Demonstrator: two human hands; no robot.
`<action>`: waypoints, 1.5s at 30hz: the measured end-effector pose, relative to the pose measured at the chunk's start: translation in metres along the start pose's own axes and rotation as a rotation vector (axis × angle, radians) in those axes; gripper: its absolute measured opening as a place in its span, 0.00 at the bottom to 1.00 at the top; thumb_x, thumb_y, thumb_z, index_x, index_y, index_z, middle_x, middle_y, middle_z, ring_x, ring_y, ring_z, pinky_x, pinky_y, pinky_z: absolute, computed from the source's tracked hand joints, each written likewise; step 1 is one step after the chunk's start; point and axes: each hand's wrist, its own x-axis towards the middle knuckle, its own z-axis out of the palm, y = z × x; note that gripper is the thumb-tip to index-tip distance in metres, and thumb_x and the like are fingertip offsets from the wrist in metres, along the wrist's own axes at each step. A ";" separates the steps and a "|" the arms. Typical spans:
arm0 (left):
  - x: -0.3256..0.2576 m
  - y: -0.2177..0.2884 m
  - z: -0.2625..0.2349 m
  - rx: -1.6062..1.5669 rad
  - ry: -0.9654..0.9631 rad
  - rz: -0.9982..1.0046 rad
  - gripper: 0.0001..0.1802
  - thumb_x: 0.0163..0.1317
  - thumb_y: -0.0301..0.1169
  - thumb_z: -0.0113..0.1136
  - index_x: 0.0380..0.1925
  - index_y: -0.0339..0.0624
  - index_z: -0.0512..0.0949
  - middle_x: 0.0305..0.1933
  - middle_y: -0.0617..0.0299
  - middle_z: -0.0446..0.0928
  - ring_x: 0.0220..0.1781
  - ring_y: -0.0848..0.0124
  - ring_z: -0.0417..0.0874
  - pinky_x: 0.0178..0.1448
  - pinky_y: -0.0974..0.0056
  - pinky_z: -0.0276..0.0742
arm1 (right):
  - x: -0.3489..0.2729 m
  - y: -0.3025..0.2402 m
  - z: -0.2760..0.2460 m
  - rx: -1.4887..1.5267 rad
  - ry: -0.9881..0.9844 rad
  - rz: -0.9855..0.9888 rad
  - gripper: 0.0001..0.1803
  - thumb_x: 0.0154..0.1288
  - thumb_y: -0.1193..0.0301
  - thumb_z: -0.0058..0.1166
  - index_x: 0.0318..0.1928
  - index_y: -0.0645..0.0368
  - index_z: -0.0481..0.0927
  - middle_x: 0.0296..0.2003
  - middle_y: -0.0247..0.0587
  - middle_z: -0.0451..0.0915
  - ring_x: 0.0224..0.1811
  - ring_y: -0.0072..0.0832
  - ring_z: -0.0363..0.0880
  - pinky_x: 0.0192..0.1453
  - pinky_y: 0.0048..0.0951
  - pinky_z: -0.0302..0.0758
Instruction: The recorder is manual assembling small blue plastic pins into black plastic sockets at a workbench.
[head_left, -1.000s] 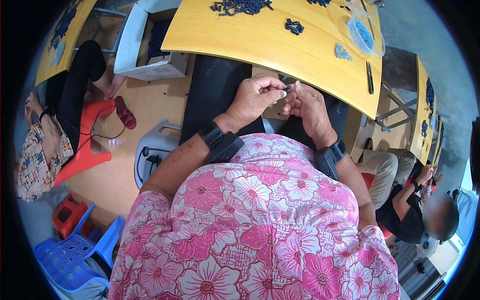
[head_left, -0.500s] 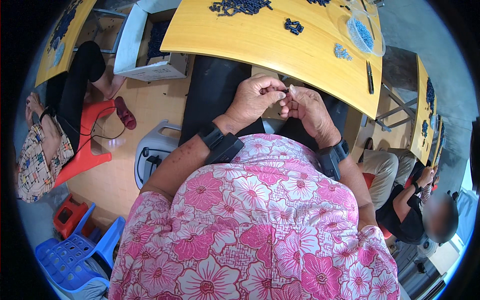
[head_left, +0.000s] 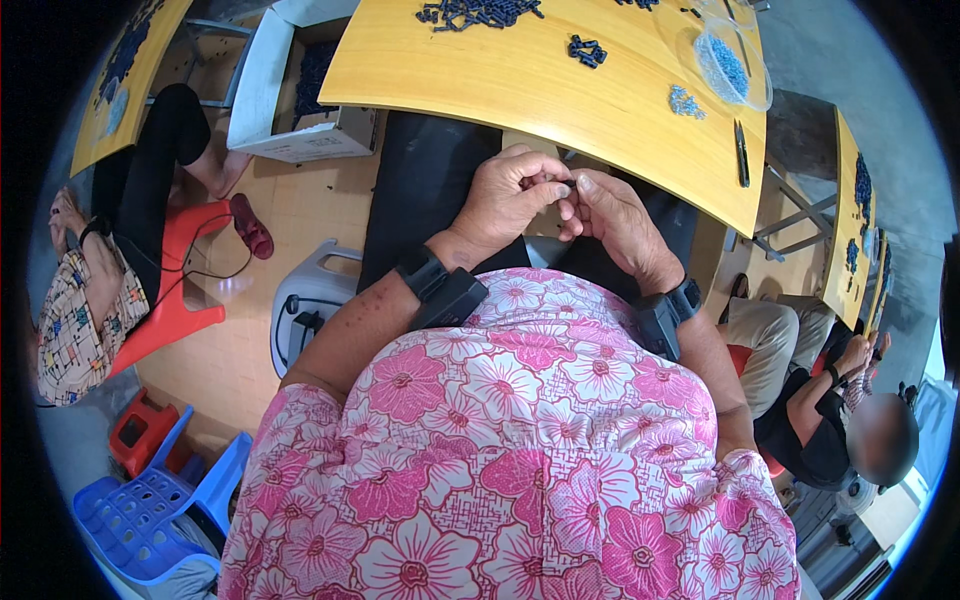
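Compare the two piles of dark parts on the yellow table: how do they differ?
The larger pile of dark parts sits at the table's far edge toward the left and spreads wide; the smaller pile of dark parts lies nearer the person and more to the right, a tight cluster of just a few pieces. Both rest on the yellow table, apart from the left hand and right hand.

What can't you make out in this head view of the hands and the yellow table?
- Small dark part pinched between left hand and right hand: too small, fingers cover it.
- Heap of small dark pieces on yellow wooden table: cut off by the top edge.
- White cardboard box: contents partly hidden under the table.
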 end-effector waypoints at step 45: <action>-0.001 0.014 -0.001 -0.262 -0.160 -0.265 0.20 0.66 0.32 0.55 0.54 0.31 0.71 0.39 0.64 0.77 0.35 0.82 0.76 0.37 0.75 0.76 | 0.009 0.003 0.009 -0.720 0.089 -0.480 0.10 0.69 0.75 0.40 0.48 0.63 0.71 0.35 0.47 0.76 0.36 0.31 0.78 0.44 0.31 0.76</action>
